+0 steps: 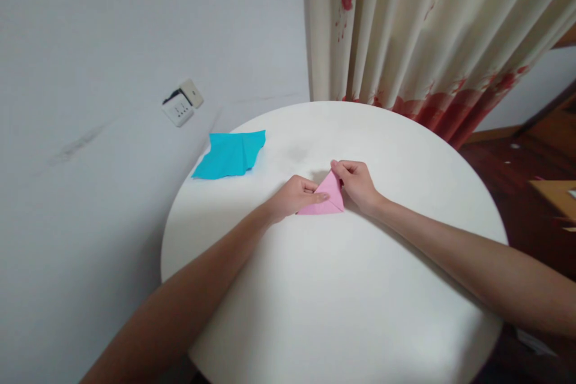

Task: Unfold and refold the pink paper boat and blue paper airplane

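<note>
A: Position of the workpiece?

B: I find the pink paper [333, 191] near the middle of the desk [342, 294], well in from the rim, folded to a triangle. Whether its lower edge touches the surface, I cannot tell. A creased blue sheet [229, 155] lies by the far left edge.

A: Fingers?

B: Left hand [293, 198]: pinching the paper's left part, thumb on top. Right hand [356, 183]: fingers pinching the upper corner.

A: Step in hand?

B: Folding, in my judgement. The next move calls for a steady left thumb while the right lines up that corner, before any creasing.
</note>
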{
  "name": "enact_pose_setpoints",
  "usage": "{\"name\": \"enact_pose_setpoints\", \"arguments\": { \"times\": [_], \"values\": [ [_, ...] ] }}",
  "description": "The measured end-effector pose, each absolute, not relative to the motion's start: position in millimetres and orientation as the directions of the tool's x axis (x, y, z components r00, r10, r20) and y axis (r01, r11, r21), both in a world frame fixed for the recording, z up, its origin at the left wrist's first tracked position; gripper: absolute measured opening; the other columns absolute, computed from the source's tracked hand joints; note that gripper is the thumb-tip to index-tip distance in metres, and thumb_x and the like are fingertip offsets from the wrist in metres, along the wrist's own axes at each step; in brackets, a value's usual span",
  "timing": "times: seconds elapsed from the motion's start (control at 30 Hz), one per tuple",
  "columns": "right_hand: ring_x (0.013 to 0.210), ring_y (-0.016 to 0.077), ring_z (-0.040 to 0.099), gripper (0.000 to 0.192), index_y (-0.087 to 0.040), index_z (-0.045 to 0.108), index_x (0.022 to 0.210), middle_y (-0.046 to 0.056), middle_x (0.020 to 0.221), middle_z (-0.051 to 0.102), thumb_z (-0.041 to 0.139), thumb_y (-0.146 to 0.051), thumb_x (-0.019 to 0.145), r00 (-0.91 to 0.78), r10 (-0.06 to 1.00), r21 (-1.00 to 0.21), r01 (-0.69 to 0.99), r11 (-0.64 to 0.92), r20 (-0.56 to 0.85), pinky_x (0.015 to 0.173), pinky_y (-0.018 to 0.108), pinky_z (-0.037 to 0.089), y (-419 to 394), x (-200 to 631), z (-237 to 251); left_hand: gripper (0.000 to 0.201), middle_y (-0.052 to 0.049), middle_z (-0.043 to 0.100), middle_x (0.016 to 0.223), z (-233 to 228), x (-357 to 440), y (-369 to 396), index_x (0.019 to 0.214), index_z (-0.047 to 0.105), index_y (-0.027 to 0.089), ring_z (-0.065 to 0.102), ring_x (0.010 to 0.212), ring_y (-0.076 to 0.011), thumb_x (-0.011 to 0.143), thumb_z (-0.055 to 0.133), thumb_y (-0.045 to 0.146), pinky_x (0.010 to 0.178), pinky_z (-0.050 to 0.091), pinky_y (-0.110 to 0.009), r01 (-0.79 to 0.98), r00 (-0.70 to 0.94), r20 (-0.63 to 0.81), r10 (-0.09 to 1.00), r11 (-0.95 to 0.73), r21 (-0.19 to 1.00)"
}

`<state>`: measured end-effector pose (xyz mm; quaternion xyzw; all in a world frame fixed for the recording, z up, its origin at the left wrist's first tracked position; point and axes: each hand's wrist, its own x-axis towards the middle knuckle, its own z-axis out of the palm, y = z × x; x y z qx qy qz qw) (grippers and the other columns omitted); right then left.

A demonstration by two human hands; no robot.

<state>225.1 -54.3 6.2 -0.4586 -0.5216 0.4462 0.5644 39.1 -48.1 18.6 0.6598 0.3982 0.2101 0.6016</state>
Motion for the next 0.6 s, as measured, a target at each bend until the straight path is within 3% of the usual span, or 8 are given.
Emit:
{"name": "enact_pose_setpoints", "arguments": {
  "times": [0.13, 0.23, 0.4, 0.6],
  "values": [
    [0.056, 0.0137, 0.048, 0.048, -0.02, 0.058, 0.059, 0.002, 0.06, 0.055, 0.065, -0.062, 0.081, 0.126, 0.983, -0.984, -0.093, 0.15, 0.137, 0.053, 0.029, 0.035, -43.9, 233.5, 5.3, 0.035, -0.004, 0.066, 0.06, 13.6, 39.7, -46.5, 0.076, 0.078, 0.014, 0.053, 0.046, -0.0125, 0.073, 0.079, 0.05, 0.042, 0.032, -0.022, 0.273, 0.545, -0.204, 0.813, 0.057, 0.96],
    [0.059, 0.0148, 0.053, 0.05, -0.019, 0.063, 0.067, 0.005, 0.068, 0.061, 0.06, -0.067, 0.083, 0.097, 0.991, -0.987, -0.128, 0.1, 0.088, 0.052, 0.028, 0.036, -41.6, 237.8, 6.9, 0.034, -0.004, 0.067, 0.063, 8.7, 43.0, -45.2, 0.075, 0.077, 0.014, 0.057, 0.052, -0.0138, 0.073, 0.08, 0.048, 0.047, 0.037, -0.023, 0.175, 0.449, -0.157, 0.88, 0.086, 0.981],
    [0.053, 0.012, 0.044, 0.059, -0.017, 0.06, 0.061, 0.002, 0.058, 0.056, 0.056, -0.072, 0.084, -0.155, 0.982, -0.987, 0.102, 0.124, 0.107, 0.052, 0.028, 0.031, -48.1, 234.3, 6.2, 0.034, -0.003, 0.068, 0.067, 3.2, 47.9, -42.1, 0.075, 0.075, 0.014, 0.061, 0.059, -0.0146, 0.074, 0.08, 0.048, 0.055, 0.043, -0.025, -0.014, 0.304, -0.039, 0.952, 0.046, 0.999],
    [0.052, 0.01, 0.035, 0.053, -0.019, 0.05, 0.057, -0.003, 0.053, 0.046, 0.055, -0.062, 0.088, -0.24, 0.958, -0.954, 0.214, 0.21, 0.157, 0.051, 0.027, 0.025, -53.2, 231.4, 8.1, 0.035, -0.004, 0.071, 0.076, 3.4, 50.2, -38.4, 0.085, 0.073, 0.014, 0.063, 0.068, -0.0152, 0.079, 0.077, 0.049, 0.065, 0.047, -0.026, -0.159, 0.341, -0.013, 0.94, 0.071, 0.985]
  ]
}}
